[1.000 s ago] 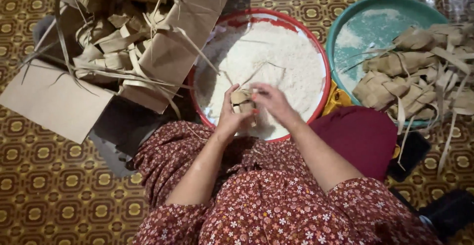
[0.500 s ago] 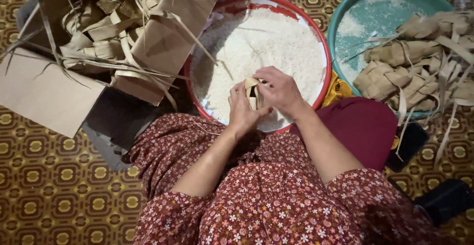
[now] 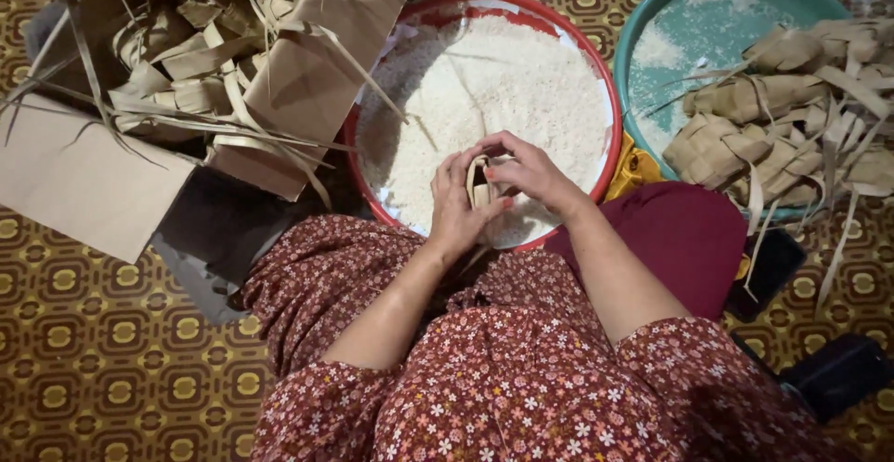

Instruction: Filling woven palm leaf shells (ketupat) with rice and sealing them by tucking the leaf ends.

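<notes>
We look straight down at our lap, clothed in a dark red floral dress (image 3: 521,378). Our left hand (image 3: 456,212) and right hand (image 3: 529,175) meet just above the near edge of a red basin (image 3: 610,99) full of white rice (image 3: 503,89). Between them we hold a small woven leaf pouch (image 3: 480,183), upright, with its mouth facing up. The left hand is curled around the pouch's left side and bottom, gripping it. The right hand is closed over the pouch's top and right side, fingertips pressing at the opening.

To our left sits an open cardboard box (image 3: 84,178) holding a loose heap of empty pouches (image 3: 177,71) with long leaf strips trailing out, some reaching over the basin's rim. To our right is a teal tray (image 3: 689,24) dusted with rice grains, with a pile of filled pouches (image 3: 792,108) on its right half. A dark red cushion (image 3: 689,238) lies beside our right arm, just below the tray. Everything rests on a floor (image 3: 84,360) patterned in brown and yellow.
</notes>
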